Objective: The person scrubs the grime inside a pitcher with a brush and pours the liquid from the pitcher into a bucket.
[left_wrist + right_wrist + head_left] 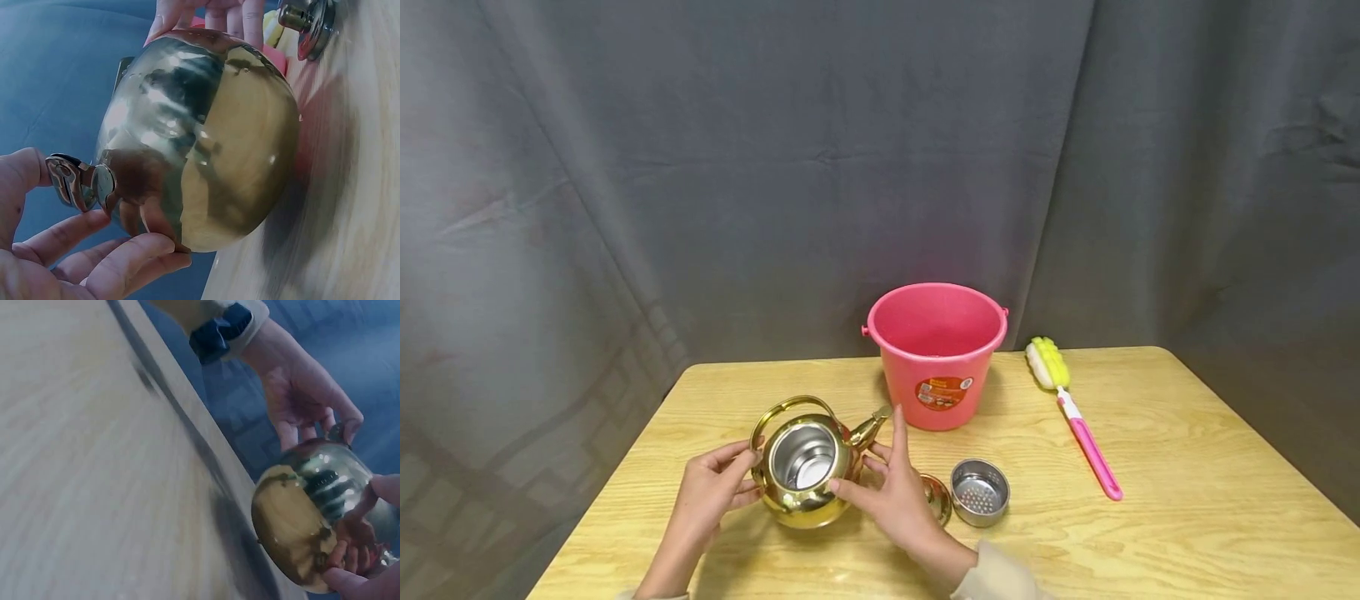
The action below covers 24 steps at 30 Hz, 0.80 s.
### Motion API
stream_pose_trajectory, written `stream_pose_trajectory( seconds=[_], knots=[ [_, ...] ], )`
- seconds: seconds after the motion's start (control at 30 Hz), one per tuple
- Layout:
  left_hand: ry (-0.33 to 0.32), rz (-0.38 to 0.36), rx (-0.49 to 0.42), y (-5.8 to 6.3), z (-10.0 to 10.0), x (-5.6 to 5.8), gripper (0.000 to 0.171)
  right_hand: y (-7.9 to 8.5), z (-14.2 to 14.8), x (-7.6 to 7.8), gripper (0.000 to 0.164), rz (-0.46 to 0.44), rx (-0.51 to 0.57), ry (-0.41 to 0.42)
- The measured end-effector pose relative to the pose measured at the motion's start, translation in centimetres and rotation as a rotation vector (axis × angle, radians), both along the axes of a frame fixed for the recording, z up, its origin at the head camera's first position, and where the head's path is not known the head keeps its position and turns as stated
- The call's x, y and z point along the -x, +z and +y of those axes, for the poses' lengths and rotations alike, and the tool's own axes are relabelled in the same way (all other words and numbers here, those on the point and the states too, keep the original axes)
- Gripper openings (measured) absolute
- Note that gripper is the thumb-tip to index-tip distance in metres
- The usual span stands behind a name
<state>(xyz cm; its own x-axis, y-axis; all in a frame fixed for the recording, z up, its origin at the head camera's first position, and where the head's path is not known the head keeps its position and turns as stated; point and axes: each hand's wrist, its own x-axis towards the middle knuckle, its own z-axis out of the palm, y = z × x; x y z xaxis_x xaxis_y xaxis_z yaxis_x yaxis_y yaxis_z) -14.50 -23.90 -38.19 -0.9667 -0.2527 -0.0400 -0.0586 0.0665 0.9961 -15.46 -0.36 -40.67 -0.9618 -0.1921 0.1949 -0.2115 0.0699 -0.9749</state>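
Note:
A gold teapot [807, 510] with a steel inside is held just above the table, its lidless mouth tipped toward the head camera. My left hand [718, 486] grips its left side, the thumb at the base of the hoop handle [790, 402]. On the spout side, my right hand [891, 500] holds the body with its thumb in front and fingers behind, the index finger raised. In the left wrist view, the shiny teapot [237, 144] fills the middle. Beside the right hand lie the gold lid [938, 498], partly hidden, and a steel strainer [981, 492] with a perforated base.
Behind the hands stands a pink bucket [936, 367] with an orange label. To its right lies a brush [1093, 454] with a pink handle and a yellow-and-white sponge head. The wooden table [1187, 467] meets a grey curtain [820, 183] at the back.

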Motion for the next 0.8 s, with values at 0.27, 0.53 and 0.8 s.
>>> stream_pose_trajectory(
  seconds=[0.27,0.53,0.8],
  knots=[
    [0.004,-0.007,0.017,-0.2,-0.3,0.1,0.042,-0.8,-1.4,-1.0,0.106,-0.054,0.150,-0.010],
    [0.000,-0.016,0.011,-0.6,-0.4,0.5,0.042,-1.3,-2.6,-1.4,0.091,-0.165,0.226,-0.068],
    [0.017,-0.006,0.025,-1.3,-0.3,1.3,0.039,-1.8,-3.6,-1.3,0.085,-0.301,0.413,-0.095]
  ],
)
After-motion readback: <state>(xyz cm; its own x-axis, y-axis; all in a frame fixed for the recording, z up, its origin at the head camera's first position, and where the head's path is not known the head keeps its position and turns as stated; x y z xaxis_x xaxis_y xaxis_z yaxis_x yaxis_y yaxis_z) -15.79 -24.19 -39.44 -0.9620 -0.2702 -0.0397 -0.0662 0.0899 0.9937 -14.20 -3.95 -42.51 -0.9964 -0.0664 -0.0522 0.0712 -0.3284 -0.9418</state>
